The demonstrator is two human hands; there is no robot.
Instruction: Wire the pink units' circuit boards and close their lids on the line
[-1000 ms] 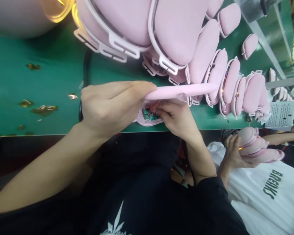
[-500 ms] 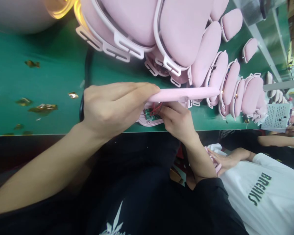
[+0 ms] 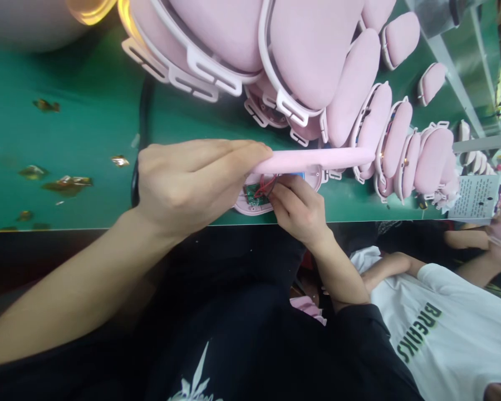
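My left hand (image 3: 187, 186) grips the left end of a pink shell half (image 3: 317, 159), tilted up so that its edge faces me. Beneath it at the table edge lies the other pink shell half (image 3: 244, 209), open, with a green circuit board (image 3: 253, 195) and red wires (image 3: 267, 185) inside. My right hand (image 3: 298, 209) reaches into this lower half, thumb and fingers pinched together at the wires. A blue part (image 3: 297, 175) shows just behind the right hand's knuckles. The fingertips of the right hand are partly hidden.
Several pink padded cases (image 3: 313, 55) with slotted tabs crowd the back and right of the green table (image 3: 87, 133). Scraps of gold foil (image 3: 69, 185) lie at left, near a black cable (image 3: 144, 111). A co-worker in a white shirt (image 3: 455, 328) sits at right.
My right hand has shifted slightly left over the wires, and the blue part has come into view. The left hand keeps its hold. The co-worker's hand and pink piece have moved.
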